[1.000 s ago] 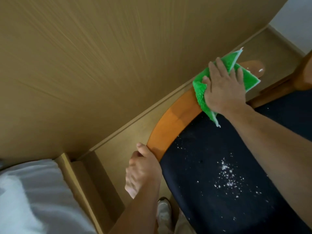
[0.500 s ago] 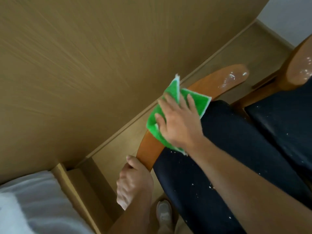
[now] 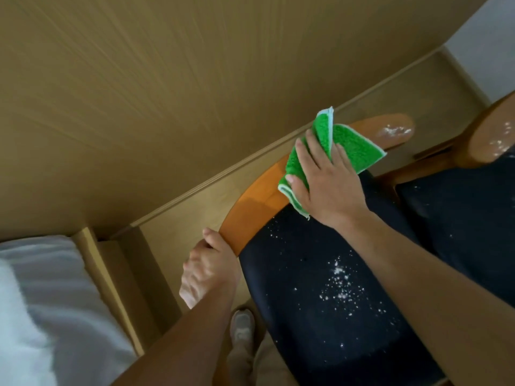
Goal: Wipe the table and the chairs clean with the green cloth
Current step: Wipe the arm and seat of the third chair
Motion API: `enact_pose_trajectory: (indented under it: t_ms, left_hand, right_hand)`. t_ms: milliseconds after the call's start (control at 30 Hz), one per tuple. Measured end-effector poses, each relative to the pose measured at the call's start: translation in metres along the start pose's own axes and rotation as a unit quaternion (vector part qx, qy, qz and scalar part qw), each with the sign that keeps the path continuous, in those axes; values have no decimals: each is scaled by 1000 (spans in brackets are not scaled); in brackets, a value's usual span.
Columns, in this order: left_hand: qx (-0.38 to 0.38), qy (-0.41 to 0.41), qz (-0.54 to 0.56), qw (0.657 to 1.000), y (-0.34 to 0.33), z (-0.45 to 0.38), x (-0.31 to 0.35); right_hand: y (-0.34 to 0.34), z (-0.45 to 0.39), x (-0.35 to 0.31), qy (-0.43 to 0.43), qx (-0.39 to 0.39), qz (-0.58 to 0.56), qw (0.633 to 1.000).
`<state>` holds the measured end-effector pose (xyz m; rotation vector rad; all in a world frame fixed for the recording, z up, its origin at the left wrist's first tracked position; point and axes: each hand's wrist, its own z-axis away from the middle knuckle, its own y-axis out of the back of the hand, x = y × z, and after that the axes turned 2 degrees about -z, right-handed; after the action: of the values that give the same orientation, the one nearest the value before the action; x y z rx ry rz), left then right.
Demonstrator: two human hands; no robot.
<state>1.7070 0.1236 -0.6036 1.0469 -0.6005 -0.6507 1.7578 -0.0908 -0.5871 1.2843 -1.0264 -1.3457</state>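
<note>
A chair with a dark navy seat [image 3: 320, 302] and a curved orange wooden armrest [image 3: 250, 215] fills the lower right. White powder is scattered over the seat and on the armrest's far tip [image 3: 393, 132]. My right hand [image 3: 326, 185] presses the folded green cloth [image 3: 351, 146] flat onto the middle of the armrest. My left hand [image 3: 206, 268] grips the armrest's near end, fingers curled around its edge.
A tan wooden wall panel [image 3: 167, 93] runs close along the chair's left side. A second wooden armrest [image 3: 490, 137], also dusted with powder, is at the right edge. White bedding [image 3: 41, 302] on a wooden frame lies lower left. My shoe [image 3: 242, 327] shows below.
My right hand slid the cloth toward me down the armrest, then back out toward the far tip. The left hand kept its grip on the near end.
</note>
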Motion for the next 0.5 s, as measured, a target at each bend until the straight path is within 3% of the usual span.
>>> enact_pose_trajectory:
  t_ms: [133, 200, 267, 300, 367, 500]
  left_hand:
    - [6, 0, -7, 1000, 0, 2, 0]
    - [10, 0, -7, 1000, -3, -1, -2]
    - [-7, -6, -8, 1000, -3, -3, -4]
    - [-15, -12, -6, 1000, -2, -3, -3]
    - [-40, -20, 15, 999, 2, -2, -4]
    - [-68, -107, 49, 991, 12, -1, -4]
  right_hand:
    - [16, -7, 17, -95, 121, -166, 974]
    - [33, -5, 32, -148, 264, -260, 917]
    - [47, -1, 62, -183, 396, -266, 860]
    - [52, 0, 78, -205, 422, -265, 842]
    - [48, -4, 101, -236, 393, -267, 848]
    - [6, -15, 104, -269, 164, -160, 936]
